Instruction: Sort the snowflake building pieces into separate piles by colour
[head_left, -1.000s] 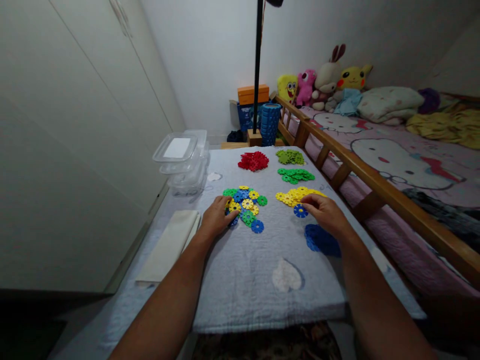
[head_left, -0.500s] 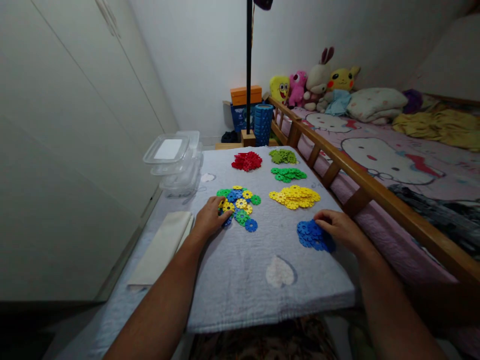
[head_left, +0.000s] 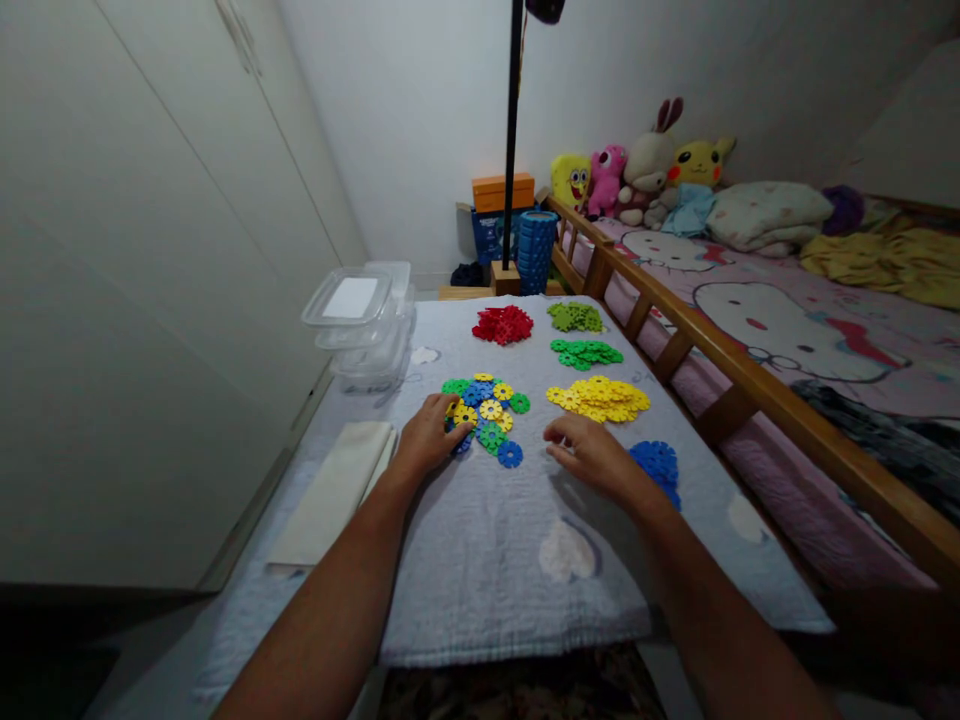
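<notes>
A mixed heap of plastic snowflake discs (head_left: 490, 409) in blue, green and yellow lies in the middle of the cloth. At its left edge rests my left hand (head_left: 433, 434), thumb and fingers apart, touching the discs. My right hand (head_left: 589, 450) hangs over the cloth between this heap and the blue disc pile (head_left: 655, 468), fingers slightly curled and apart, with nothing seen in them. Part of the blue pile is covered by my right forearm. Just beyond that hand sits the yellow disc pile (head_left: 602, 398).
Farther back are green (head_left: 586, 354), light green (head_left: 576, 317) and red (head_left: 503, 325) piles. Stacked clear plastic containers (head_left: 360, 330) and a folded cream cloth (head_left: 334, 495) lie on the left. A wooden bed rail (head_left: 682, 335) borders the right side; a black pole (head_left: 511, 150) rises behind.
My right hand has left the blue pile and moved left toward the mixed heap. My left hand stays at the heap's edge. The view has shifted slightly.
</notes>
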